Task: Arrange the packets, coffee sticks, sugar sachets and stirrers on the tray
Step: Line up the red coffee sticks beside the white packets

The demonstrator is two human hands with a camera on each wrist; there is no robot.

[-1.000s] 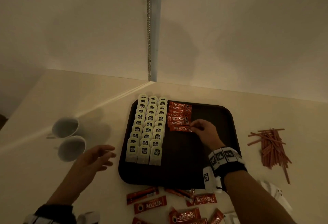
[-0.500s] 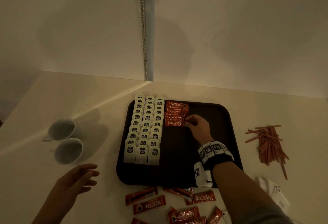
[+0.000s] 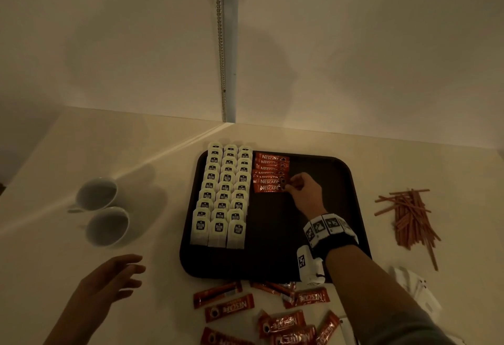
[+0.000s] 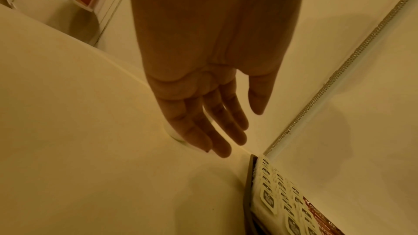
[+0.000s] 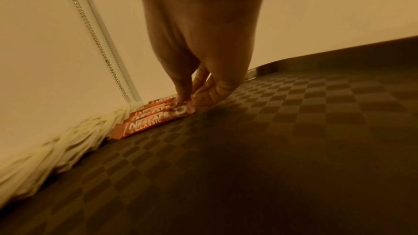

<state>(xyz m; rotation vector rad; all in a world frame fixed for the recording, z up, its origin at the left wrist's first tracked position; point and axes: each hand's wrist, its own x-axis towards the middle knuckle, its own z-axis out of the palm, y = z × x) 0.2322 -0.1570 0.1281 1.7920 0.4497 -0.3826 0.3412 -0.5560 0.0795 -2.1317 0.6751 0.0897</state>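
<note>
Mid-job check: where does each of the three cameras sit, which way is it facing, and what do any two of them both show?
Head: worn high, looking forward and down at the tray, coffee sticks, both forearms.
Left wrist: looks along the open left hand above the table; tea packets at the tray's corner.
Right wrist: low over the tray, along the right hand touching the nearest coffee stick.
Shared: all three show the tea packets and the coffee sticks.

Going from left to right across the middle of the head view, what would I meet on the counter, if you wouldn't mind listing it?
Two white cups → rows of white packets on the dark tray → stacked coffee sticks → right hand touching the nearest stick → pile of stirrers.
</note>
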